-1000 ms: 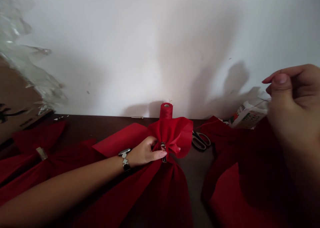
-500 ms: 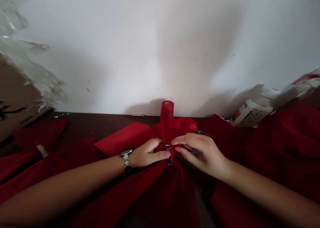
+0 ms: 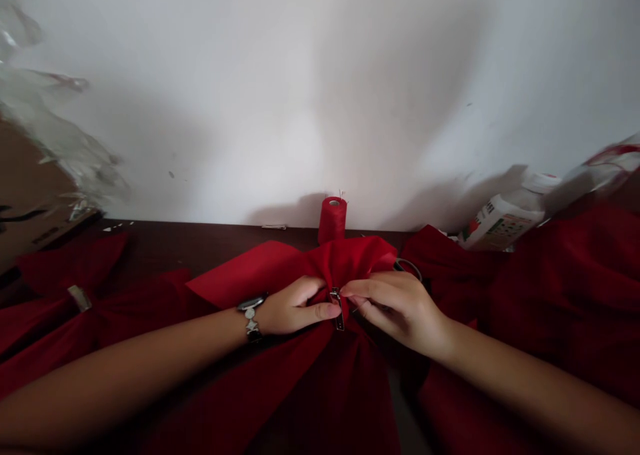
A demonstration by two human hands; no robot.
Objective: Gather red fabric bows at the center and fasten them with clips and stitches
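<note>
A large bow of red fabric (image 3: 345, 262) lies gathered at its middle on the table, with a narrow metal clip (image 3: 339, 308) upright on the gathered part. My left hand (image 3: 295, 306), with a metal-link watch on its wrist, rests on the gathers and grips the fabric just left of the clip. My right hand (image 3: 400, 308) pinches at the clip's right side, its fingertips touching the metal. Anything thin between those fingers is too small to tell. A spool of red thread (image 3: 332, 220) stands upright just beyond the bow.
Another red bow with a metal clip (image 3: 79, 298) lies at left, and more red fabric (image 3: 560, 295) is heaped at right. Scissor handles (image 3: 409, 266) show behind my right hand. A printed white package (image 3: 501, 223) leans by the white wall (image 3: 320, 95) behind the dark table (image 3: 200, 232).
My right hand has come down from the upper right to the clip, and its fingers have closed in. It now covers most of the scissors. My left hand stays on the bow.
</note>
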